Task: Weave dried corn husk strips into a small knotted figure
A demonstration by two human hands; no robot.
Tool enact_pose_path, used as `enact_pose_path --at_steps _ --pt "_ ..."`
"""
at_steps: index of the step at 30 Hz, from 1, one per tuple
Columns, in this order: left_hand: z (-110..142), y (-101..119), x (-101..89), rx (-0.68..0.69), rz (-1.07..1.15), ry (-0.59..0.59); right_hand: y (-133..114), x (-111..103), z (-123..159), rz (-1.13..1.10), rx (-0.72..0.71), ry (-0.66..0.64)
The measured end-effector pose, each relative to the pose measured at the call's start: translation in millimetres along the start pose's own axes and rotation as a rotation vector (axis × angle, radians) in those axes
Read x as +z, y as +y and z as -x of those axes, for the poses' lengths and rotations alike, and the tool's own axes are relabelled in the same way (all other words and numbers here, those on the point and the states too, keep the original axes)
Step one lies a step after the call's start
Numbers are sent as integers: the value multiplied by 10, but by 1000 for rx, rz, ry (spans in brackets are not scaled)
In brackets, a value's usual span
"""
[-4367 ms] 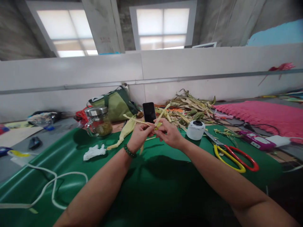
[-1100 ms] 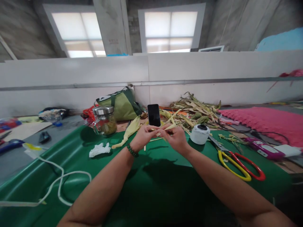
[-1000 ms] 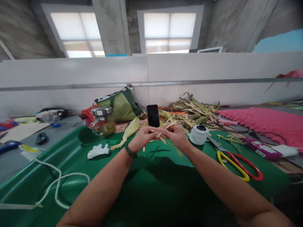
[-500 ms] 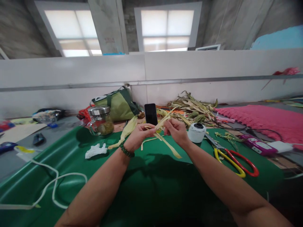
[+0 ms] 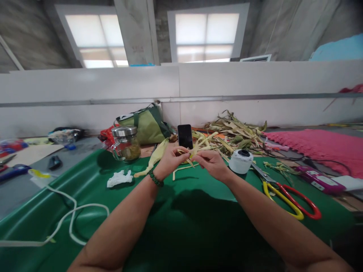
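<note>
Pale yellow corn husk strips [image 5: 204, 142] fan up and outward between my two hands, above the green mat [image 5: 181, 223]. My left hand [image 5: 172, 162], with a dark green bead bracelet [image 5: 155, 178] at the wrist, pinches the strips at their lower end. From the other side my right hand [image 5: 212, 163] closes thumb and finger on the same strips, its fingertips almost touching the left ones. Just behind the left hand lies a larger bundled corn husk [image 5: 157, 155]. A black phone [image 5: 185, 136] stands upright behind the hands.
Right of my hands are a white thread spool [image 5: 240, 162] and red-and-yellow-handled scissors [image 5: 286, 194]. A heap of dry husks [image 5: 235, 130] lies behind. To the left are a lidded glass jar [image 5: 126, 145], crumpled white tissue [image 5: 120, 178], a green bag [image 5: 147, 124] and a white cord [image 5: 73, 211].
The long strip that hung down toward the mat now points up with the others. My right hand has come lower and closer to the left. The view has shifted slightly left.
</note>
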State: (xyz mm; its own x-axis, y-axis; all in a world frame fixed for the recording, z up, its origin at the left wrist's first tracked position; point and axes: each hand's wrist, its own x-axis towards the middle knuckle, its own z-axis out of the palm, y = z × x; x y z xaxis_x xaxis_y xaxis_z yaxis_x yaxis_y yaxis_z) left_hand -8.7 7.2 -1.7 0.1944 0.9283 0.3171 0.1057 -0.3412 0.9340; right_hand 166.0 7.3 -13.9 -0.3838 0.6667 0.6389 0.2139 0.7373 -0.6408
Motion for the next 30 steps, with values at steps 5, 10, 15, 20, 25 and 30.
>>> enact_pose_path --at_steps 5,10,15,20,25,30 --pt "7 -25 52 44 -130 -29 85 29 -45 -171 291 -77" --pt "40 40 72 -50 30 -155 147 19 -54 -403 504 -63" --pt "62 37 98 -1 -8 -185 104 22 -39 -379 500 -31" --pt "38 -10 88 60 -79 -76 58 6 -44 -287 393 44" --pt "18 -10 78 32 -58 7 170 -45 -75 -285 381 237" --pt "26 -7 105 28 -64 17 283 -95 -82 -102 278 123"
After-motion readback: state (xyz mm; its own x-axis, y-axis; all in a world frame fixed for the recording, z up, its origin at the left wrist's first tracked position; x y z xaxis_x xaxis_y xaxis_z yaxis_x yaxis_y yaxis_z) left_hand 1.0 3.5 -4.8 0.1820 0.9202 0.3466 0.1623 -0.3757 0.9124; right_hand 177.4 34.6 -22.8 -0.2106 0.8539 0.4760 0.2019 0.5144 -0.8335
